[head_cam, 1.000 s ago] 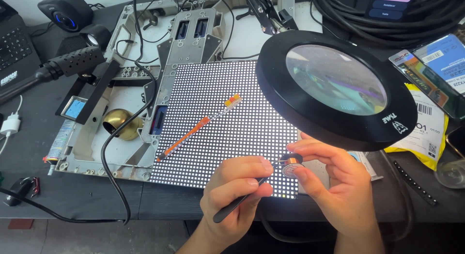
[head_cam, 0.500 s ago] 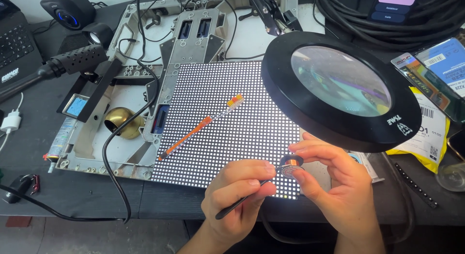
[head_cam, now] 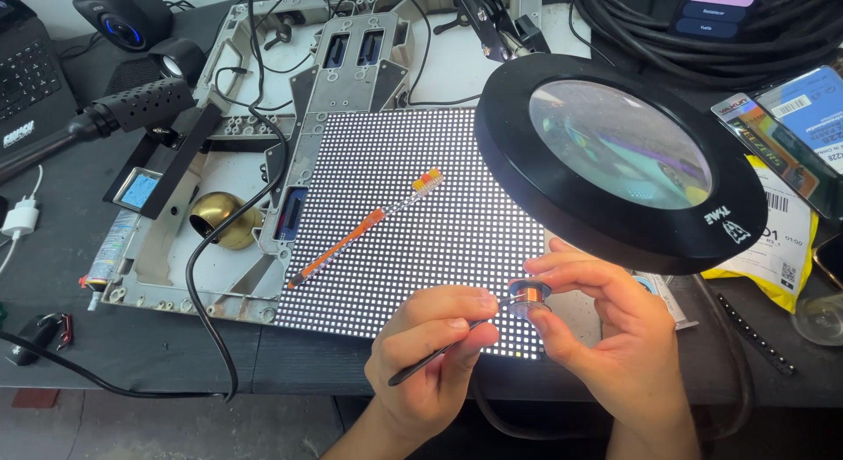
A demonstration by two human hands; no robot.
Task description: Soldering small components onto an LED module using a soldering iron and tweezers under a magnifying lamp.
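Copper wire spool [head_cam: 529, 296] pinched in right hand [head_cam: 606, 346] fingers, above LED panel [head_cam: 413, 223] edge. Left hand [head_cam: 430, 355] fingers closed on tweezers [head_cam: 439, 355], tips at spool. Risk: slip → wire unravels or tips scratch LEDs; magnifier lamp [head_cam: 615, 157] close, easy bump.

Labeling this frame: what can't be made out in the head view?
- Tip of the thin dark tool in the left hand: too small where it meets the small copper spool.
- Spool's lower part: covered by right hand fingers.
- Dot-matrix panel, right part: hidden by the round magnifier lamp.
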